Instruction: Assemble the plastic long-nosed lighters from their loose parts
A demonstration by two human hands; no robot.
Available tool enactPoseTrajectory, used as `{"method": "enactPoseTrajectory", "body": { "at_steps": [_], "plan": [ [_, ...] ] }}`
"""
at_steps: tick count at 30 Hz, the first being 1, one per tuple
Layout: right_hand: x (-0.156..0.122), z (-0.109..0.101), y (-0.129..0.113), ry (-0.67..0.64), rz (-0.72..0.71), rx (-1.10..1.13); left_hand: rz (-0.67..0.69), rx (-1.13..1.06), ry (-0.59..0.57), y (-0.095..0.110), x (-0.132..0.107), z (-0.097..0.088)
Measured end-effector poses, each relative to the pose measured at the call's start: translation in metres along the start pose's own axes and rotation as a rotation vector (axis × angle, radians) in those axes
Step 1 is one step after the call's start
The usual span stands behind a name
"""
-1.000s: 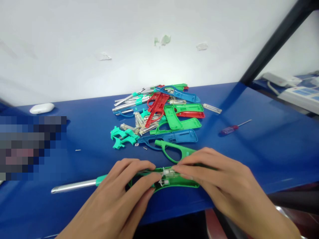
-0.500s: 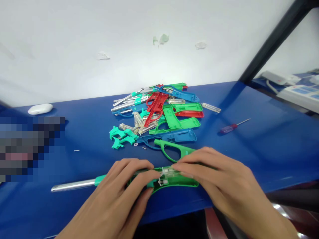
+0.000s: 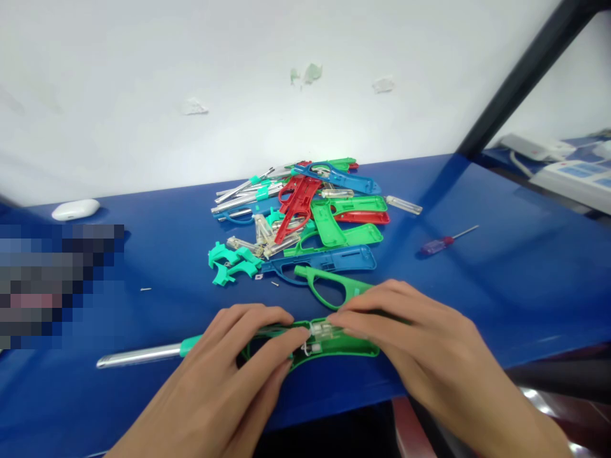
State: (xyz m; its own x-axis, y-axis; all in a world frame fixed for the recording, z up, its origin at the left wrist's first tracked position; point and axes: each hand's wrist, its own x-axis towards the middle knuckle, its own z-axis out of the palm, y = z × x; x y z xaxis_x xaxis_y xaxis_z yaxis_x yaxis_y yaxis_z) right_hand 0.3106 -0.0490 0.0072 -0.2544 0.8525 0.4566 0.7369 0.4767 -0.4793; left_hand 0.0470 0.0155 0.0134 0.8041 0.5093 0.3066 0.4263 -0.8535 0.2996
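Note:
At the front of the blue table lies a green gas lighter [image 3: 351,345], its handle shell open and its silver barrel pointing left. My left hand [image 3: 233,362] is closed around the trigger end, fingertips pressing beside the small white parts. A clear fuel tank [image 3: 323,329] sits in the shell, and my right hand [image 3: 405,331] pinches it and the shell's edge. My fingers hide part of the tank and the trigger area. Just behind, a loose green handle half [image 3: 315,280] touches or nearly touches my right fingers.
A pile of red handle halves [image 3: 298,197], blue halves [image 3: 329,259], clear tanks and metal barrels lies at the back. Teal triggers [image 3: 233,261] lie at its left. A screwdriver [image 3: 436,245] is on the right, a white case [image 3: 76,209] at far left. Small screws [image 3: 146,289] lie about.
My left index finger has shifted slightly over the trigger area, covering the teal part there. Both hands otherwise keep their places on the lighter.

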Motion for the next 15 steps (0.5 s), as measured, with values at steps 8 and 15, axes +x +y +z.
{"method": "enactPoseTrajectory", "body": {
  "at_steps": [8,15],
  "plan": [
    [0.0000,-0.0010,0.0003,0.003,-0.018,0.007,0.020,-0.016,-0.009,-0.0011,-0.0056,-0.0018],
    [0.0010,-0.0005,-0.0010,-0.001,-0.013,0.000,0.012,-0.008,-0.002,-0.0006,-0.0044,-0.0005]
  ]
}}
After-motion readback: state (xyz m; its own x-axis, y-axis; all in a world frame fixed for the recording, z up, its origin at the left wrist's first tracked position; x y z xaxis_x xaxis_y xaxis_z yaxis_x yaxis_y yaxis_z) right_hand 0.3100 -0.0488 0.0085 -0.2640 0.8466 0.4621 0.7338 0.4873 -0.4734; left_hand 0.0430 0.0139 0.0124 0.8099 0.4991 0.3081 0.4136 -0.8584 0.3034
